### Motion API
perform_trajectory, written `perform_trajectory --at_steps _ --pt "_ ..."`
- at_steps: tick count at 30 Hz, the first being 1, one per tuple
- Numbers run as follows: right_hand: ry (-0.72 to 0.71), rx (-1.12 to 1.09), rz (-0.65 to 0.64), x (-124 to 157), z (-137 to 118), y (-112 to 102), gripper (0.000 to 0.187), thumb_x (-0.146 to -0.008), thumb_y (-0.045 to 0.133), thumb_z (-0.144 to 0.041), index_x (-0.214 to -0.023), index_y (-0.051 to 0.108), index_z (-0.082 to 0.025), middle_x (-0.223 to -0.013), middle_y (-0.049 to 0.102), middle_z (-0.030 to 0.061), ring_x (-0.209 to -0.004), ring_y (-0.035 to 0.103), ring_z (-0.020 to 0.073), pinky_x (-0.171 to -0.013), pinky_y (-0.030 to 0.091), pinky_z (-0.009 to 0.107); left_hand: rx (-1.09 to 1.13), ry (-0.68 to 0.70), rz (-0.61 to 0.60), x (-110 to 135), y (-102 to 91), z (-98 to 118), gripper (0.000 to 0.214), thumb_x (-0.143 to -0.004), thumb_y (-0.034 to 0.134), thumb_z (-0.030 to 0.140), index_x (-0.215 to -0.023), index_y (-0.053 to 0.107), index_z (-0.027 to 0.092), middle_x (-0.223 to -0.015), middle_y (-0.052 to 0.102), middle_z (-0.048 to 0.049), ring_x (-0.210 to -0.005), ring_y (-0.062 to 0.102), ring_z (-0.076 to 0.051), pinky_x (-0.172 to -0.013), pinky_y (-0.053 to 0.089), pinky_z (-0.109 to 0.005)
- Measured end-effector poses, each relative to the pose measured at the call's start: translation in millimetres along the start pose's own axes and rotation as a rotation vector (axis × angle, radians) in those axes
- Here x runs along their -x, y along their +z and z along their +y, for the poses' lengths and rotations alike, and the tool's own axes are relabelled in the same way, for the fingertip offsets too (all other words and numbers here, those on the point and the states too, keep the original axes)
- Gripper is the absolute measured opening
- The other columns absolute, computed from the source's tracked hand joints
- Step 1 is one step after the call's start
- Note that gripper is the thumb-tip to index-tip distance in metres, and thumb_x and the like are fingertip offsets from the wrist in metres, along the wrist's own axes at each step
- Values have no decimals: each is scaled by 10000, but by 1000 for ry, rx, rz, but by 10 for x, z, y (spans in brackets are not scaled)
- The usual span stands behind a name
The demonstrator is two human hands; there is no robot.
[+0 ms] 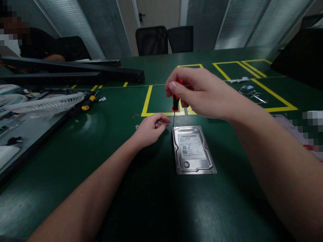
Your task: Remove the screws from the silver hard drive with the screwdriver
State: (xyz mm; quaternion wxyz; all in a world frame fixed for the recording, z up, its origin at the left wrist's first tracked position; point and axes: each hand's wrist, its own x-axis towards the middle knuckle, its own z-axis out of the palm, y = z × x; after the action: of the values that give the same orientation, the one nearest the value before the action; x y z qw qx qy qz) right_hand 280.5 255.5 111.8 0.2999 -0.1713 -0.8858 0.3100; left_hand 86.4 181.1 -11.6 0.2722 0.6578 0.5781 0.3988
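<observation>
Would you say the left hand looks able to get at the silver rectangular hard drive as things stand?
Probably yes: the left hand seems empty, close beside the hard drive, whose left edge looks free except near its far corner, where the right hand holds a red-and-black screwdriver.

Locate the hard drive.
In the head view, the hard drive lies just right of centre on the green table, with the screwdriver at its far left corner.

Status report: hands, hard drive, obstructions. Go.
Right hand grips screwdriver, tip at far left corner of hard drive. Left hand alongside, half curled. Label up, nothing covering it.
</observation>
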Motion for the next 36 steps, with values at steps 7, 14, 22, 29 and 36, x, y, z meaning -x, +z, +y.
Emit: perform_trajectory --at_steps 7,14,22,29,36 --pt "58 -32 -37 15 -25 -44 129 -1053 555 -276 -1070 676 -235 -905 679 22 -728 633 155 -651 507 282 9 -10 -7 2 -3 6 157 -903 588 130 -1018 693 144 -1009 757 -80 -874 702 -163 -833 572 -335" --pt "-7 21 75 5 42 38 119 -995 654 -341 -951 662 -231 -878 688 38 -727 627 183 -637 515 319 23 4 -4 0 -4 9 145 -905 595 146 -1019 685 145 -1010 755 -87 -881 705 -167 -845 578 -348" --pt "-31 29 61 2 -4 7 113 -990 667 -310 -927 615 -233 -891 662 20 -744 595 152 -640 495 275 14 13 -5 2 -3 -10 137 -904 605 155 -1012 689 146 -964 743 -69 -787 656 -139 -761 549 -306" --pt "94 -4 -63 12 -12 -114 171 -1070 484 -271 -1070 650 -231 -896 714 36 -676 693 165 -563 515 284 34 5 -15 -3 6 -20 140 -909 609 179 -1018 689 143 -936 730 -63 -791 660 -142 -759 548 -301" --pt "26 106 61 26 -24 -68 151 -989 671 -367 -951 639 -225 -874 718 52 -683 658 173 -569 476 300 19 -2 -27 8 -8 16 166 -885 603 130 -1024 693 139 -956 736 -65 -787 655 -145 -746 535 -301"
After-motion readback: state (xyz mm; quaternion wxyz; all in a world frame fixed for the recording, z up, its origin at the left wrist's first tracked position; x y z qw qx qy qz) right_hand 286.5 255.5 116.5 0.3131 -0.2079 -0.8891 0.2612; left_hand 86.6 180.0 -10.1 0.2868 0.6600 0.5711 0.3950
